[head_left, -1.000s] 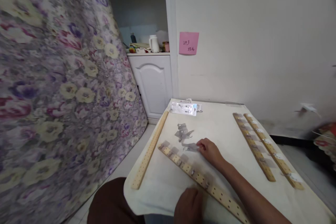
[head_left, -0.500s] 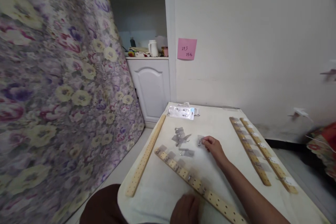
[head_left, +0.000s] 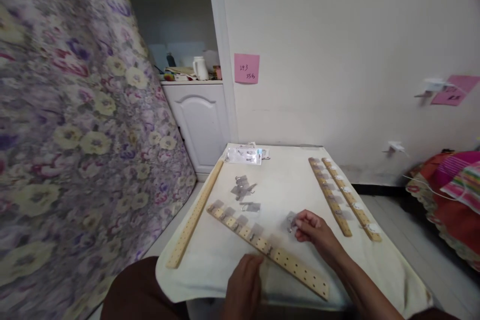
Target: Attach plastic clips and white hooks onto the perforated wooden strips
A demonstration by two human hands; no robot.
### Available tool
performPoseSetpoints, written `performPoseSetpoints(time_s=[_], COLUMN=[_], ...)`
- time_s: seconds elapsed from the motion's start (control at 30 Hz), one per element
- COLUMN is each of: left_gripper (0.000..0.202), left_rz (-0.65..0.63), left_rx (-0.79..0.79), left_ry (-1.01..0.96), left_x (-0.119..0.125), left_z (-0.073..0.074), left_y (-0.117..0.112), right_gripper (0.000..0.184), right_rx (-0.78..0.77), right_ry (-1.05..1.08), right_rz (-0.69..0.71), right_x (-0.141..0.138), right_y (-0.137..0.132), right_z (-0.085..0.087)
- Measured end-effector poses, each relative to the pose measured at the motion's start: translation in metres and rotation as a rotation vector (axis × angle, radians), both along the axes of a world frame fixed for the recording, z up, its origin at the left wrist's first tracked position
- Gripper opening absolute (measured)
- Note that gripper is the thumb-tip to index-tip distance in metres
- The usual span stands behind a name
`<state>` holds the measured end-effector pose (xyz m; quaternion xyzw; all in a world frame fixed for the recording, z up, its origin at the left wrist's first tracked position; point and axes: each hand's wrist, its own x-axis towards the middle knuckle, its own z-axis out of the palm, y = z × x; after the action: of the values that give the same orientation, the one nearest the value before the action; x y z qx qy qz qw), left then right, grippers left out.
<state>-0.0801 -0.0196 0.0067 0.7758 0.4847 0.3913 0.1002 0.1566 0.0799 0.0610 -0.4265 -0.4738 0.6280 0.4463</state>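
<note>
My right hand (head_left: 314, 232) is pinched shut on a small metal hook in a clear packet (head_left: 291, 221), held just above the white table (head_left: 285, 185). My left hand (head_left: 243, 287) rests curled at the near side of a long wooden perforated strip (head_left: 267, 250) that lies diagonally and carries several hooks on its left half. A few loose packeted hooks (head_left: 243, 191) lie beyond the strip.
A bare wooden strip (head_left: 195, 215) lies along the table's left edge. Two more strips with hooks (head_left: 339, 196) sit at the right. A clear blister pack (head_left: 244, 155) is at the far edge. A floral mattress (head_left: 75, 125) stands at the left, a wall behind.
My right hand picked a packeted hook from the loose pile and drew it back toward me and to the right. The camera view swung to the right.
</note>
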Motion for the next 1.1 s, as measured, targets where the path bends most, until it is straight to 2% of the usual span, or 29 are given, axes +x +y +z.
performPoseSetpoints(time_s=[0.13, 0.2, 0.27, 0.37, 0.53, 0.7, 0.8, 0.9, 1.0, 1.1], left_gripper=[0.022, 0.027, 0.037, 0.043, 0.029, 0.029, 0.027, 0.024, 0.023, 0.023], left_rz=[0.017, 0.049, 0.02, 0.004, -0.002, 0.048, 0.066, 0.032, 0.009, 0.008], left_rx=[-0.26, -0.436, -0.569, -0.604, -0.567, -0.521, -0.385, -0.283, -0.258, -0.261], left_ry=[-0.329, -0.517, -0.678, -0.727, -0.701, -0.573, -0.345, -0.145, -0.009, 0.121], left_x=[0.02, 0.032, 0.041, 0.047, 0.048, 0.038, 0.031, 0.03, 0.031, 0.033], left_z=[0.034, 0.048, 0.058, 0.065, 0.069, 0.074, 0.085, 0.098, 0.109, 0.112], left_y=[-0.004, -0.002, 0.002, 0.005, 0.004, 0.007, 0.01, 0.012, 0.013, 0.014], right_gripper=[0.026, 0.023, 0.023, 0.026, 0.031, 0.032, 0.03, 0.022, 0.013, 0.017], right_rx=[0.154, 0.211, 0.203, 0.115, -0.073, -0.086, -0.026, 0.1, 0.261, 0.322], right_ry=[-0.088, -0.082, -0.047, 0.048, 0.202, 0.158, 0.045, -0.092, -0.219, -0.228], right_rz=[0.001, 0.056, 0.123, 0.211, 0.307, 0.386, 0.41, 0.381, 0.292, 0.214], right_x=[0.006, 0.005, 0.001, -0.01, -0.029, -0.035, -0.034, -0.032, -0.028, -0.024], right_y=[-0.007, -0.012, -0.018, -0.028, -0.04, -0.042, -0.041, -0.04, -0.037, -0.034], right_z=[0.005, 0.01, 0.014, 0.015, 0.005, -0.004, -0.004, -0.001, 0.003, 0.005])
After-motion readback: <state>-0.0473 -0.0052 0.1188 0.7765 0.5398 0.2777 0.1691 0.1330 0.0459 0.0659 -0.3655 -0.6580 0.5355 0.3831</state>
